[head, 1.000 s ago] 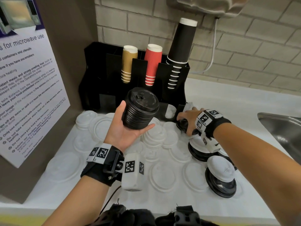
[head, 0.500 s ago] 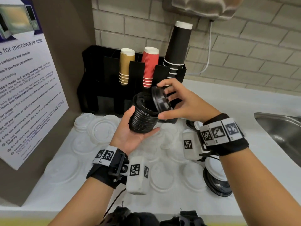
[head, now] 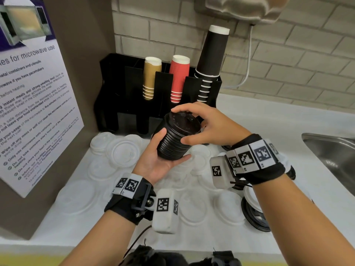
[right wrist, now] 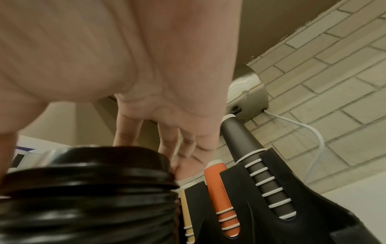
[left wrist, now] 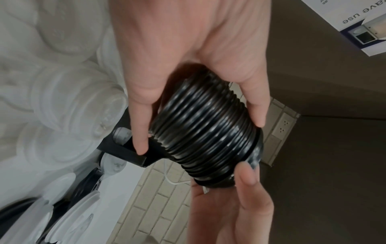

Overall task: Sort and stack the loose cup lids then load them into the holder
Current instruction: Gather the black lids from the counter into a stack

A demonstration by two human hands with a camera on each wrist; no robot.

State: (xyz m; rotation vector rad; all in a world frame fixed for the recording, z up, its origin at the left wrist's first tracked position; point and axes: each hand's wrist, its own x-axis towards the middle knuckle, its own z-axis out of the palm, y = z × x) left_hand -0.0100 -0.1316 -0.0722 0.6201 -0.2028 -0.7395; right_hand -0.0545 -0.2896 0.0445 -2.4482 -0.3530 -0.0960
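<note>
While both hands clamp black lid stack [head: 177, 138], long axis tilts, top toward holder [head: 123, 96], upper right.

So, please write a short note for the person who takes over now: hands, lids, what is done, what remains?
Left hand: cradles the stack of black lids in its grip, above the counter.
Right hand: fingers and thumb around the stack's top lid.
Done: many black lids stacked.
Left: clear lids lie loose on the counter; black lids near the right forearm; nothing loaded into the holder.

Head overhead; wrists near lid stack [head: 177, 138].
</note>
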